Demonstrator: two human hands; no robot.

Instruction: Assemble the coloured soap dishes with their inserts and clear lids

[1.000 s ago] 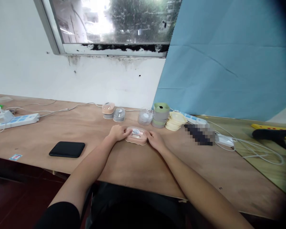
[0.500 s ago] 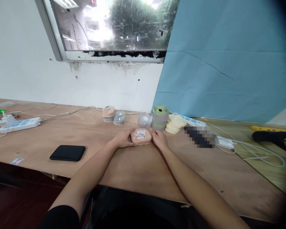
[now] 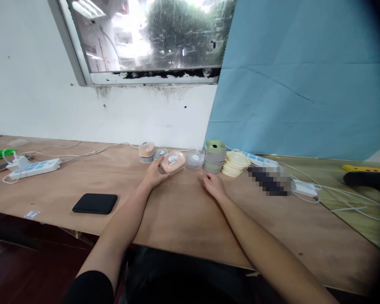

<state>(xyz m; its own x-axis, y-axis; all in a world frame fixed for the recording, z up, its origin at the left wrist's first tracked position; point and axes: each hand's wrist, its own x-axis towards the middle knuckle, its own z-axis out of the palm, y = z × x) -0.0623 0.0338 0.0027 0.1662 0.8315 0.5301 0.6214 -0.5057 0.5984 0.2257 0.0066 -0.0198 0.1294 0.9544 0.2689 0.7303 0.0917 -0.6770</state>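
In my left hand is a pink, rounded box with a clear lid; a round pale label shows through the lid. My thumb and fingers grip its left side, and the box is tilted up off the table. My right hand rests at the table, apart from the box, its fingers loosely bent with nothing seen between them. Behind the left hand stand a stack with a pink box on top and a grey box, partly hidden. Clear lids are piled to the right of the held box.
Green and grey square rings stand stacked beside pale yellow parts. A black phone lies at left. Power strips, white cables and a white adapter are spread on the wooden table. A blurred dark item lies right.
My left hand has lifted the pink box and moved it away from me and to the left, tilting it. My right hand has let go of the box and stays near its earlier place.
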